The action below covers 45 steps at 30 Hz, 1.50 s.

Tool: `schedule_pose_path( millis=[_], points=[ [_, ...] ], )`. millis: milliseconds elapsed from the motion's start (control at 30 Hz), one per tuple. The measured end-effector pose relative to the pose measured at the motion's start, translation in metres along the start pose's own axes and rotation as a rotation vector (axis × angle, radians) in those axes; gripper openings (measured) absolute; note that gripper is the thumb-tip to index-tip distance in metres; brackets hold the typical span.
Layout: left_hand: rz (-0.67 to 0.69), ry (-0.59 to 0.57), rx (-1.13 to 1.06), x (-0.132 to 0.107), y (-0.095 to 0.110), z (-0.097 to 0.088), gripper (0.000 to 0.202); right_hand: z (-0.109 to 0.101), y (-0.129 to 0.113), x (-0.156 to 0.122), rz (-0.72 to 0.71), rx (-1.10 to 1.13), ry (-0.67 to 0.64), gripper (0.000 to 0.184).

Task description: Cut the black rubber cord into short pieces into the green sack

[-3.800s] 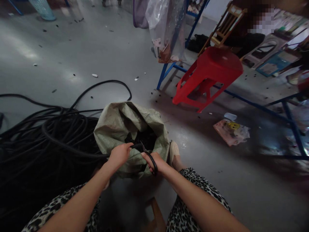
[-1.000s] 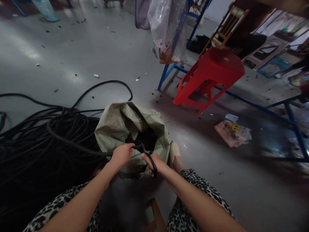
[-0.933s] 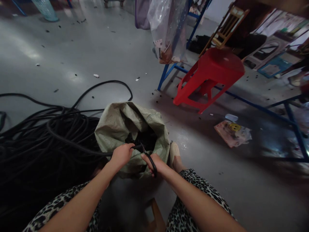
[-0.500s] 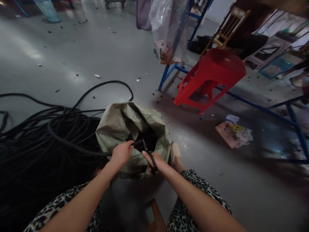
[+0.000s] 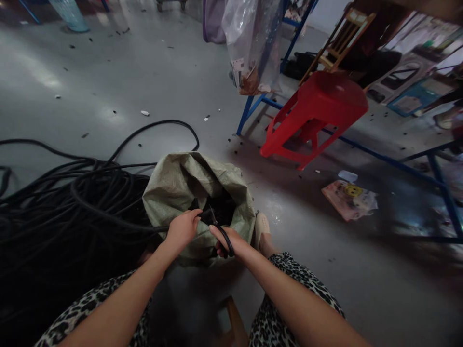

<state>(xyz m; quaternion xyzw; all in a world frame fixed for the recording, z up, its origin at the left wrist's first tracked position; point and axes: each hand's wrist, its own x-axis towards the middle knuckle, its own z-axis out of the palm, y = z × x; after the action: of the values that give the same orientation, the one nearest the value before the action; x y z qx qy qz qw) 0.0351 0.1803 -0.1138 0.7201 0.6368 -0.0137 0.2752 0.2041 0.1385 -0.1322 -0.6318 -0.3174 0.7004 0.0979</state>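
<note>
My left hand (image 5: 183,228) is closed around a long black rubber cord (image 5: 144,229), its end (image 5: 205,215) sticking out past the fingertips over the sack. In my right hand (image 5: 234,238) is a pair of scissors with black handles (image 5: 227,241). Their blades (image 5: 212,217) point away from me and lie close beside the cord's end; whether they touch it I cannot tell. Beneath both hands stands a pale green woven sack (image 5: 164,185), its mouth open, with dark pieces (image 5: 222,205) inside that are too dim to make out.
A large heap of black cord (image 5: 97,193) lies on the floor at left. Ahead to the right are a red plastic stool (image 5: 325,101), a blue metal frame (image 5: 248,115) and a hanging clear plastic bag (image 5: 249,43). A printed plastic packet (image 5: 347,200) lies on the floor, right.
My right hand and the scissors have shifted slightly left, bringing the blades nearer the cord's end. My left hand has barely moved.
</note>
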Motion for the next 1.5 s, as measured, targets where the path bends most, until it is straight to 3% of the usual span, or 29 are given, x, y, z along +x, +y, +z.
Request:
schedule_pose_path(
  millis=[1033,1500],
  points=[
    [0.043,-0.036,-0.025,-0.001,0.001,0.002,0.038,0.004,-0.005,-0.007,0.051,0.046,0.048,0.044],
    [0.015,-0.119,0.045,-0.001,0.001,0.001,0.039,0.008,-0.004,-0.013,0.096,-0.098,0.054,0.046]
  ],
)
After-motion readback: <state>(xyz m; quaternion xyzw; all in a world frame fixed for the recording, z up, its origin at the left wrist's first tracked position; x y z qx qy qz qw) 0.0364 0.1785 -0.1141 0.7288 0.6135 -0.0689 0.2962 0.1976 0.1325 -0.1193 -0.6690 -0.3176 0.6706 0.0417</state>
